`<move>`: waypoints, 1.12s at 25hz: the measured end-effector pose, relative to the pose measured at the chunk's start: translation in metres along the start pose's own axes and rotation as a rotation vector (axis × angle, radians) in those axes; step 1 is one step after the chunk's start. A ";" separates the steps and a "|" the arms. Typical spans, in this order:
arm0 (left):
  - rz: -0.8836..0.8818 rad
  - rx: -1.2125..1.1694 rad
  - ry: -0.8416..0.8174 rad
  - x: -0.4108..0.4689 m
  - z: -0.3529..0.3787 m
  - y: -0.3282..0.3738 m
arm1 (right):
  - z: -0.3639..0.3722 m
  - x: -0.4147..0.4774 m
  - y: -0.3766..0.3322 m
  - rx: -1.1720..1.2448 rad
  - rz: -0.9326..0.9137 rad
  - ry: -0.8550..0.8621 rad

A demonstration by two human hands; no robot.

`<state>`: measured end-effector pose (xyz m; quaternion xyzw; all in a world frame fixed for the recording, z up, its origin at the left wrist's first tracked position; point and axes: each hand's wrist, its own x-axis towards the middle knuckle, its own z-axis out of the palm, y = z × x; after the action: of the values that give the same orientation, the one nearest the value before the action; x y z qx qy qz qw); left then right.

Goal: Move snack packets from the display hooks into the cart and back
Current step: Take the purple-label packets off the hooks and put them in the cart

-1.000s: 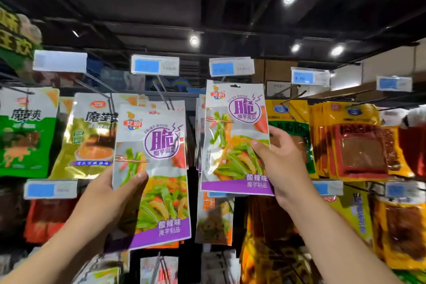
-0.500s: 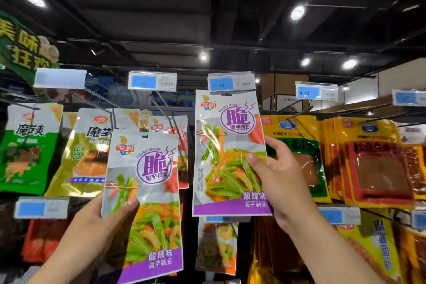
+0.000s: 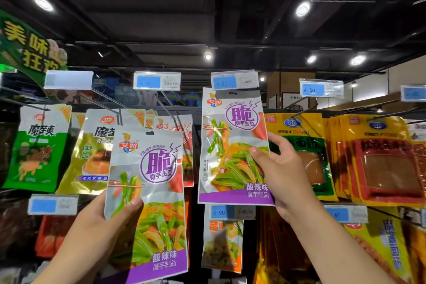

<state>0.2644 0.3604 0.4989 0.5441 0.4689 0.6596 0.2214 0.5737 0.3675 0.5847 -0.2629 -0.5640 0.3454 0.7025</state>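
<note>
I hold two white-and-purple snack packets with green vegetable pictures in front of the hook display. My left hand (image 3: pixel 101 226) grips the left packet (image 3: pixel 152 203) by its left edge, thumb across its front. My right hand (image 3: pixel 283 173) pinches the right packet (image 3: pixel 232 150) at its right edge. That packet is raised so its top hang hole sits just below the 4.90 price tag (image 3: pixel 234 80). More of the same packets (image 3: pixel 184 136) hang on the hook (image 3: pixel 170 108) behind the left one. No cart is in view.
Green (image 3: pixel 36 147) and gold (image 3: pixel 92 154) packets hang at the left, yellow-and-red ones (image 3: pixel 378 159) at the right. Price tags on wire hooks stick out toward me along two rows. Another packet (image 3: pixel 222 244) hangs below the right packet.
The view has tilted up a little. My left hand has kept lowering its packet away from its hook, while the right packet stays high by the 4.90 tag.
</note>
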 end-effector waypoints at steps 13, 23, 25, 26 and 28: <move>-0.013 -0.021 0.009 -0.018 -0.001 0.009 | -0.001 0.020 0.018 -0.086 0.046 0.067; 0.017 -0.072 0.014 -0.029 -0.007 0.005 | 0.006 0.091 0.066 -0.688 0.230 0.093; 0.015 -0.064 -0.004 -0.031 -0.005 0.005 | 0.006 0.102 0.075 -0.772 0.309 0.076; 0.012 -0.059 -0.019 -0.032 -0.005 0.004 | 0.008 0.105 0.077 -0.805 0.334 0.077; 0.009 -0.060 -0.042 -0.034 -0.002 0.005 | 0.009 0.109 0.077 -0.889 0.347 0.079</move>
<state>0.2737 0.3304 0.4858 0.5532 0.4414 0.6629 0.2444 0.5637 0.5008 0.5948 -0.6410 -0.5779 0.1726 0.4748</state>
